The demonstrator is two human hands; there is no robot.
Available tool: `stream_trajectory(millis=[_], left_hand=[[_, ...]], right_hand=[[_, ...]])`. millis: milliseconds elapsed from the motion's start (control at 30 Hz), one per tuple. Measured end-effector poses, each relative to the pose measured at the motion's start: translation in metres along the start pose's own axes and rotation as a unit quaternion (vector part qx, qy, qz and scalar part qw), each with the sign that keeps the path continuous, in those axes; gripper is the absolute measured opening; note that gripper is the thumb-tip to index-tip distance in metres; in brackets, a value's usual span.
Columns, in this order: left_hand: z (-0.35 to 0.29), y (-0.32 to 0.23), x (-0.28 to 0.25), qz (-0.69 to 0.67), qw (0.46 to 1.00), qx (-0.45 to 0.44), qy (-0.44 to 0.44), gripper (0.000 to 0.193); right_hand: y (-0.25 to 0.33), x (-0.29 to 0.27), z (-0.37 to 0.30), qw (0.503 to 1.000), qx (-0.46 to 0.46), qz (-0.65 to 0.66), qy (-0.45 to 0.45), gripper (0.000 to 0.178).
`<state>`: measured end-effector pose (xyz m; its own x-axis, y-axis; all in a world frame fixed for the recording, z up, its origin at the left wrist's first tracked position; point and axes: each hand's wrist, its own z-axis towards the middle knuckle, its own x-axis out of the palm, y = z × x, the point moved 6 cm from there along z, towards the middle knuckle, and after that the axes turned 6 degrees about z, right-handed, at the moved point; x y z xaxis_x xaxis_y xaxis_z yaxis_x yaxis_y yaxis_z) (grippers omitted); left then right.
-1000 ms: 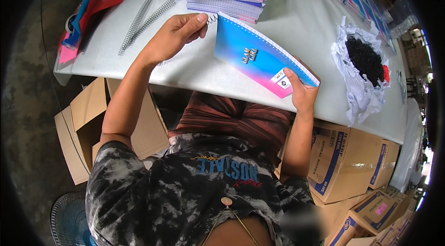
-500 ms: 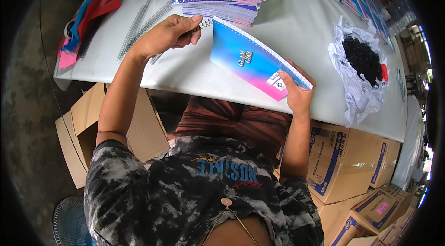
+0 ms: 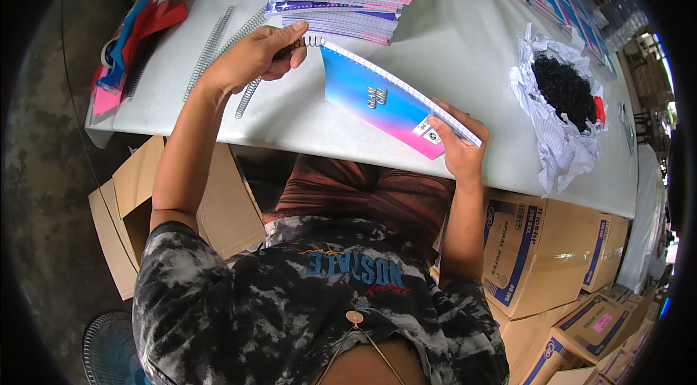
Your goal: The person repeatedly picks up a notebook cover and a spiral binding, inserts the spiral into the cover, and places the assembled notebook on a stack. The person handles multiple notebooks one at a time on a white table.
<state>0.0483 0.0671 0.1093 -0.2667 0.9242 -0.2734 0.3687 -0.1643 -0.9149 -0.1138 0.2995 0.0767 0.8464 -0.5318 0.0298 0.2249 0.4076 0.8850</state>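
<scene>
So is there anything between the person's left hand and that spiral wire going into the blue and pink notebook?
Nothing visible. The left hand already pinches the end of the metal spiral wire at the top corner of the blue and pink notebook, while the right hand grips the notebook's lower end above the white table.

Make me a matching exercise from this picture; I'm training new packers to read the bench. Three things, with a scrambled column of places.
Things:
1. Blue-and-pink notebook
2. Loose metal spiral coils
3. Pile of small black pieces on crumpled white paper

Places:
A. On the white table, past the right hand
B. Held between both hands
C. Lying on the table beyond the left hand

Pairs: 1-B, 2-C, 3-A
</scene>
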Motion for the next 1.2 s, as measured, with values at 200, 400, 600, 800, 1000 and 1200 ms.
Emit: stream_trajectory(millis=[200, 400, 600, 800, 1000, 1200], left_hand=[[-0.021, -0.054, 0.003, 0.321, 0.872, 0.345, -0.130, 0.012], [-0.023, -0.067, 0.014, 0.527, 0.806, 0.254, -0.089, 0.023], [-0.019, -0.061, 0.003, 0.433, 0.867, 0.242, -0.049, 0.020], [-0.007, -0.036, -0.014, 0.195, 0.974, 0.108, 0.034, 0.033], [0.007, -0.021, -0.029, 0.170, 0.975, 0.124, 0.070, 0.024], [-0.016, -0.056, -0.005, 0.470, 0.841, 0.253, -0.087, 0.028]], right_hand=[[-0.003, 0.000, -0.001, 1.000, -0.001, -0.003, -0.001, 0.022], [-0.008, 0.006, -0.002, 1.000, 0.022, 0.015, -0.016, 0.023], [-0.011, 0.007, -0.005, 0.997, 0.044, 0.040, -0.042, 0.022], [-0.020, 0.004, -0.004, 0.996, 0.069, 0.049, -0.025, 0.018], [-0.020, 0.007, -0.004, 0.996, 0.069, 0.046, -0.039, 0.019], [-0.003, 0.018, -0.002, 0.999, -0.005, -0.032, -0.004, 0.023]])
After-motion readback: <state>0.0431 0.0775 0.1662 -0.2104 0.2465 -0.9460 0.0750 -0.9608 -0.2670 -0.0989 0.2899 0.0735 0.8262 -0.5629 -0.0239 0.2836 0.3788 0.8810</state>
